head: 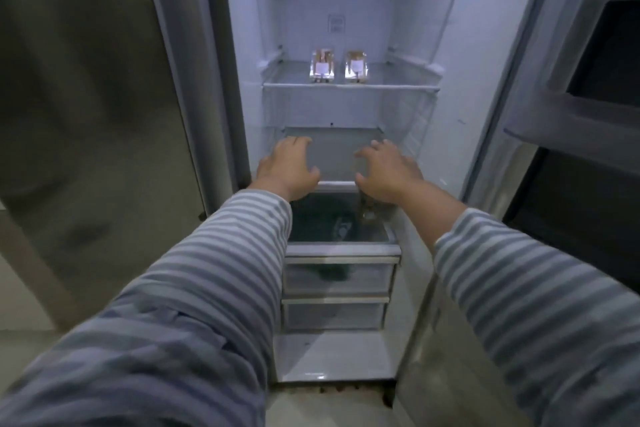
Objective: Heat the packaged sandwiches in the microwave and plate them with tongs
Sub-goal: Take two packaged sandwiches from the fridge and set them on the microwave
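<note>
Clear plastic wraps the two packaged sandwiches, the left one (322, 70) and the right one (356, 70), which stand side by side, just apart, on the upper glass shelf (349, 88) of the open white fridge (460, 45), in the upper middle of the frame. Each pack carries a small white label; what the bread holds is too blurred to tell.

Both arms in grey-and-white striped sleeves (194, 274) reach into the cabinet from the bottom of the frame. The left hand (289, 168) and the right hand (386, 172) hover at the frame's centre, over the lower shelf (332, 152), well below the sandwiches. The fingers of both are spread and loosely curled, holding nothing.

The step in hand looks to be fetching the packs. To do it well, the hands should rise past the shelf's front lip and come at each pack from the side, one hand per pack, closing gently on the wrapper's flanks so the bread is not crushed. Lifting straight up a little before drawing back should keep the packs from catching the lip. The steel door (86, 97) at the left of the frame is shut, and the open door at right leaves room.
</note>
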